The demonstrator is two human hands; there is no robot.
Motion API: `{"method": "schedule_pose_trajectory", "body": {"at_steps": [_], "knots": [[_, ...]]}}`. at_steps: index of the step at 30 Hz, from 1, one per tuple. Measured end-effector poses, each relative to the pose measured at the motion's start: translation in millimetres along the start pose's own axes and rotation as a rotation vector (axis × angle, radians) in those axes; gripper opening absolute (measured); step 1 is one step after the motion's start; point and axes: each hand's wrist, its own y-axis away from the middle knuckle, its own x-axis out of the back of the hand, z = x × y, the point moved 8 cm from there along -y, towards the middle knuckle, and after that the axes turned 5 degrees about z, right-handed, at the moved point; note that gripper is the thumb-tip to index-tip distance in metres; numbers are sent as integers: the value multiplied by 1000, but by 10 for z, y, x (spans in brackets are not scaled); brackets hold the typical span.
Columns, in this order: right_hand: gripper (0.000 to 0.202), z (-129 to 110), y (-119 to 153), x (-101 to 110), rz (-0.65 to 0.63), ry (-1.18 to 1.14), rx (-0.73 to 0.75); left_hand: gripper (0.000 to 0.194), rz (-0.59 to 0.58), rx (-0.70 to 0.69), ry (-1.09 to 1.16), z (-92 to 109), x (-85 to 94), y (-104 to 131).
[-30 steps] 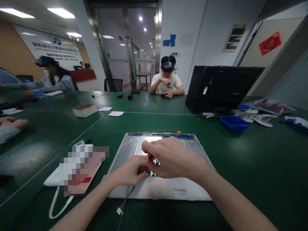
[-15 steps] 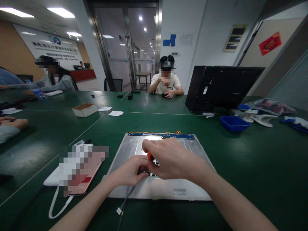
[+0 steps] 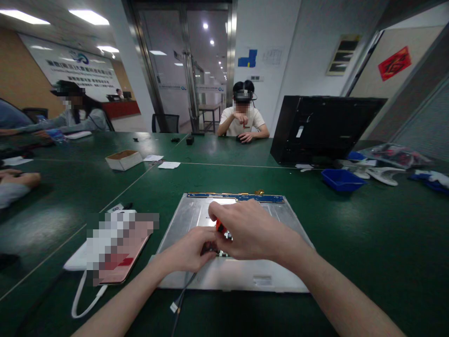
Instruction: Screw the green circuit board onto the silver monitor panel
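A silver flat display panel lies back side up on the green table in front of me, with a blue circuit strip along its far edge. Over its middle, my right hand is closed around the orange-and-black handle of what looks like a screwdriver; the tip is hidden. My left hand sits low against the panel beside it, fingers pinched together close to a small circuit board. What those fingers hold, if anything, is hidden. A dark cable runs from under my left hand over the near edge.
Left of the panel lie a white power bank and a pink phone with a white cable. Farther off are a small open box, a blue tray and a black monitor. Other people sit around the table.
Both hands keep nearly the same place and grip. My right hand and the orange handle have shifted very slightly.
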Motion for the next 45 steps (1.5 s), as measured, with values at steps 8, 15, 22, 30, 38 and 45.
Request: {"method": "schedule_pose_trajectory", "body": {"at_steps": [8, 15, 22, 30, 38, 45], "knots": [[21, 69, -9, -51, 5, 33, -43, 13, -17, 5, 9, -31, -31, 17], [15, 13, -4, -2, 19, 13, -17, 7, -1, 24, -13, -24, -9, 10], [19, 84, -14, -61, 23, 43, -66, 11, -32, 38, -14, -31, -32, 18], [15, 17, -1, -9, 27, 11, -23, 6, -5, 29, -14, -74, -45, 16], [13, 44, -20, -35, 18, 43, -42, 8, -34, 53, -14, -52, -37, 16], [14, 32, 1, -20, 0, -15, -25, 9, -2, 32, 1, -47, -21, 21]]}}
